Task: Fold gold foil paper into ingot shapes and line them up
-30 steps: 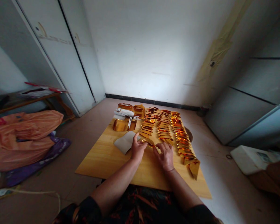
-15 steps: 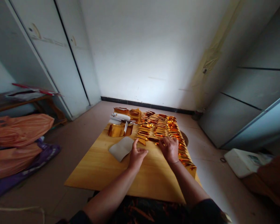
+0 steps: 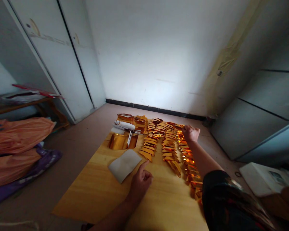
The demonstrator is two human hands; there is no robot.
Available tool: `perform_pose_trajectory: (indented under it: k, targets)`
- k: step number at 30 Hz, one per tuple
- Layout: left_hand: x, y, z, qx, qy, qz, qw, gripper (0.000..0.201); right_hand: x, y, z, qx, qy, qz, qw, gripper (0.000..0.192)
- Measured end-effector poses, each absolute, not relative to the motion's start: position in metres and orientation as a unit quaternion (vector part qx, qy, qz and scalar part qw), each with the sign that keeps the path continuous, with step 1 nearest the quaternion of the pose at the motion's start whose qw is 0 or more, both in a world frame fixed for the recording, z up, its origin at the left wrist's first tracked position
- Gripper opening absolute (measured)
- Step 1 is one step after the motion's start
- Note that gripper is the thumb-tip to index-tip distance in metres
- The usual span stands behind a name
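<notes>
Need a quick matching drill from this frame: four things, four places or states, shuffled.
1. left hand
2. right hand
3. white sheet
4. orange bags

A. on the floor, far left
B. lying flat on the wooden board, beside the index finger
C. fisted at the far end of the gold foil rows
D. on the board, index finger pointing

Pairs: 1-D, 2-C, 3-B, 4-A

right hand (image 3: 190, 133) over gold foil rows (image 3: 170, 147)

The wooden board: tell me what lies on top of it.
On the wooden board: rows of folded gold foil pieces, a grey sheet, the left hand. The right arm hides some foil.
</notes>
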State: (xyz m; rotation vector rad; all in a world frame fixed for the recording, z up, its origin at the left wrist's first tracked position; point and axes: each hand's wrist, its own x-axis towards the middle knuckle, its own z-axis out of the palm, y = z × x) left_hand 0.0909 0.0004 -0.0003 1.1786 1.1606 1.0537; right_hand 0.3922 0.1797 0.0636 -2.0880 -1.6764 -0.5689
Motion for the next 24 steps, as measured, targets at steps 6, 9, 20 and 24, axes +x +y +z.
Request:
perform_pose_trajectory:
  k: [6, 9, 20, 24]
  targets:
    - [0.089, -0.005, -0.006, 0.541, 0.512, 0.418, 0.521, 0.054, 0.402, 0.216, 0.043, -0.774, -0.586, -0.187, 0.150, 0.022]
    - [0.089, -0.007, -0.008, 0.565, 0.508, 0.407, 0.507, 0.051, 0.407, 0.226, 0.036, -0.776, -0.588, -0.185, 0.135, 0.023]
    - [0.084, -0.011, -0.014, 0.581, 0.496, 0.394, 0.511, 0.049, 0.409, 0.230, 0.022, -0.769, -0.608, -0.166, 0.104, 0.024]
    - [0.084, -0.012, -0.016, 0.585, 0.492, 0.397, 0.507, 0.048, 0.407, 0.229, 0.024, -0.773, -0.609, -0.154, 0.090, 0.024]
